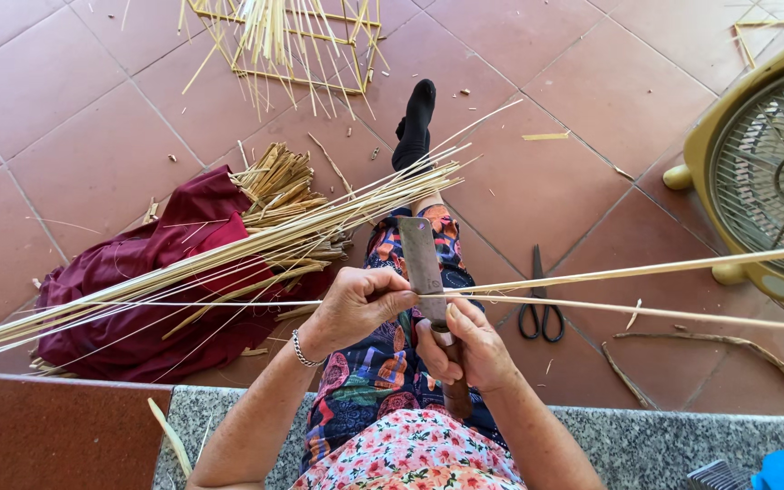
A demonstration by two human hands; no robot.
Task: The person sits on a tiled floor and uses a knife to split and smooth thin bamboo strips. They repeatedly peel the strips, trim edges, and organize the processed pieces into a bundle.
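Observation:
My right hand (pixel 466 347) grips the wooden handle of a flat cleaver-like knife (pixel 421 257), its blade pointing away from me. My left hand (pixel 362 304) pinches a thin bamboo strip (pixel 646 269) against the blade edge. The strip splits into two slivers that run off to the right. A long bundle of thin bamboo strips (pixel 229 249) lies across my lap and over a maroon cloth (pixel 161 290) to the left. My leg in patterned trousers and a black sock (pixel 416 122) stretches out ahead.
Black scissors (pixel 540 304) lie on the red floor tiles right of my leg. A yellow floor fan (pixel 764 172) stands at the right. A bamboo frame (pixel 292 41) sits at the top. Short cut bamboo pieces (pixel 279 181) rest on the cloth. A granite ledge (pixel 646 440) is under me.

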